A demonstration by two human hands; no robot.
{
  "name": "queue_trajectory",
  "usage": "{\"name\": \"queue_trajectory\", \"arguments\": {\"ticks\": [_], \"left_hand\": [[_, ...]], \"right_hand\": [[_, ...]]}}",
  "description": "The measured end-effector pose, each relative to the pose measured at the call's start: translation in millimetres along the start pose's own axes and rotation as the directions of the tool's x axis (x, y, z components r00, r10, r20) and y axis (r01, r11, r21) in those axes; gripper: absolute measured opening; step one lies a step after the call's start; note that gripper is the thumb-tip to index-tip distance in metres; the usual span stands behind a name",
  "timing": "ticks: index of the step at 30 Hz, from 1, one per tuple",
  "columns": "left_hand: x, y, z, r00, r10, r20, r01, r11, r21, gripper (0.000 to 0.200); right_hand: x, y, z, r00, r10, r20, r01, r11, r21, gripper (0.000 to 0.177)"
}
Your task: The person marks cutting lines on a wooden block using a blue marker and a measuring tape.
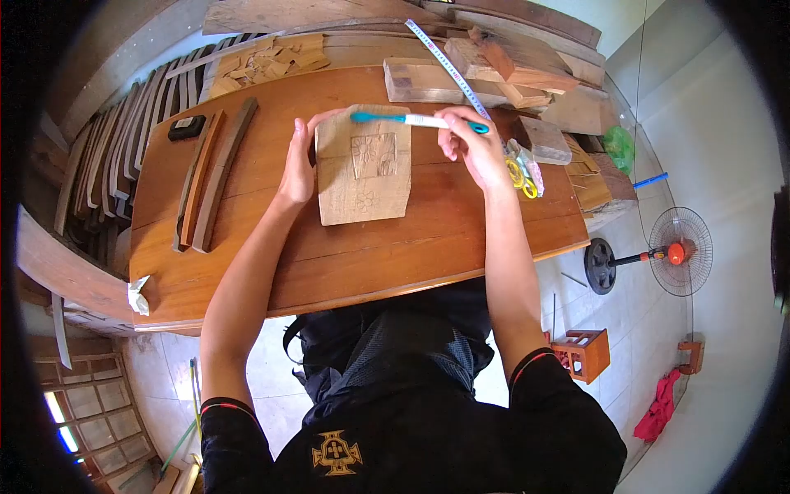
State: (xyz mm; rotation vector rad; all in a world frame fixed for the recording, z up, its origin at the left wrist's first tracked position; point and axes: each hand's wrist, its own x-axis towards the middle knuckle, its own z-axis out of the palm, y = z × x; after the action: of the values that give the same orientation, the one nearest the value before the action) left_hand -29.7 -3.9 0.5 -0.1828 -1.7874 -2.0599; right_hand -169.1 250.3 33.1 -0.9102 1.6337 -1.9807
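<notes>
A pale wooden block (pixel 363 198) with a recessed square and flower outlines on its face is at the middle of the table. My left hand (pixel 301 165) grips its left edge, thumb up on the near side and some fingers hidden behind the wood. In my right hand (pixel 475 148) is a teal-and-white toothbrush (pixel 424 120), pinched near its right end. The toothbrush lies level across the upper part of the block, its teal head overlapping the wood there.
Wooden strips (pixel 224 177) and a small black object (pixel 187 127) lie on the table's left. Yellow-handled scissors (pixel 516 173) and a measuring tape (pixel 448 66) are beyond my right hand. Planks (pixel 428 80) are stacked behind. A fan (pixel 680 251) stands at the right.
</notes>
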Motion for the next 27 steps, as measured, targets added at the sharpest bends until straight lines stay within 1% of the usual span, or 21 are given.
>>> {"name": "queue_trajectory", "arguments": {"ticks": [1, 2, 5, 6, 9, 10, 13, 14, 18, 21, 22, 25, 26, 27], "left_hand": [[0, -1, 0, 1.0, 0.001, -0.004, -0.001, 1.0, -0.006, 0.076], [1, -2, -1, 1.0, 0.002, -0.008, -0.002, 1.0, -0.011, 0.076], [0, 2, 2, 1.0, 0.01, -0.004, -0.01, 1.0, -0.002, 0.076], [-1, 4, 3, 1.0, 0.013, -0.002, -0.013, 1.0, 0.005, 0.076], [0, 1, 1, 1.0, 0.013, -0.004, -0.013, 1.0, 0.001, 0.075], [0, 1, 0, 1.0, 0.009, -0.007, -0.009, 1.0, -0.006, 0.075], [0, 0, 1, 1.0, -0.003, -0.011, 0.003, 1.0, -0.017, 0.075], [0, 0, 0, 1.0, -0.003, -0.012, 0.003, 1.0, -0.01, 0.075], [1, -2, 0, 1.0, 0.01, -0.024, -0.01, 1.0, -0.009, 0.075], [0, 2, 1, 1.0, 0.01, -0.01, -0.01, 1.0, 0.0, 0.075], [0, 1, 1, 1.0, 0.014, -0.008, -0.014, 1.0, 0.006, 0.075], [1, -3, -2, 1.0, 0.027, -0.004, -0.027, 1.0, 0.01, 0.075], [2, -4, -2, 1.0, 0.03, -0.004, -0.03, 1.0, 0.003, 0.075], [2, -3, -1, 1.0, 0.031, -0.004, -0.031, 1.0, -0.005, 0.075]], "right_hand": [[0, -1, -2, 0.999, 0.019, 0.029, -0.018, 1.0, -0.015, 0.022], [-2, -2, -4, 0.991, 0.035, 0.131, -0.028, 0.998, -0.053, 0.022], [-1, -5, 5, 1.0, 0.009, 0.0, -0.009, 1.0, -0.006, 0.021], [1, -5, 8, 0.996, -0.034, -0.077, 0.038, 0.998, 0.04, 0.022], [-3, -5, -2, 0.993, 0.055, 0.106, -0.05, 0.998, -0.043, 0.023], [-4, -5, -2, 0.982, 0.089, 0.164, -0.071, 0.991, -0.116, 0.023], [-2, -4, 6, 1.0, -0.015, 0.002, 0.015, 1.0, 0.003, 0.022], [1, -4, 5, 0.997, -0.035, -0.073, 0.04, 0.998, 0.057, 0.022], [-4, -5, -6, 0.984, 0.081, 0.157, -0.069, 0.994, -0.079, 0.024], [1, -2, 2, 1.0, -0.027, 0.011, 0.027, 1.0, 0.008, 0.023], [1, -4, 7, 0.995, -0.028, -0.095, 0.032, 0.999, 0.035, 0.022], [-1, -5, -1, 0.998, 0.036, 0.058, -0.034, 0.999, -0.034, 0.022], [-3, -5, -3, 0.99, 0.072, 0.119, -0.062, 0.995, -0.085, 0.022], [-3, -5, -1, 0.996, 0.038, 0.084, -0.034, 0.998, -0.053, 0.022]]}}
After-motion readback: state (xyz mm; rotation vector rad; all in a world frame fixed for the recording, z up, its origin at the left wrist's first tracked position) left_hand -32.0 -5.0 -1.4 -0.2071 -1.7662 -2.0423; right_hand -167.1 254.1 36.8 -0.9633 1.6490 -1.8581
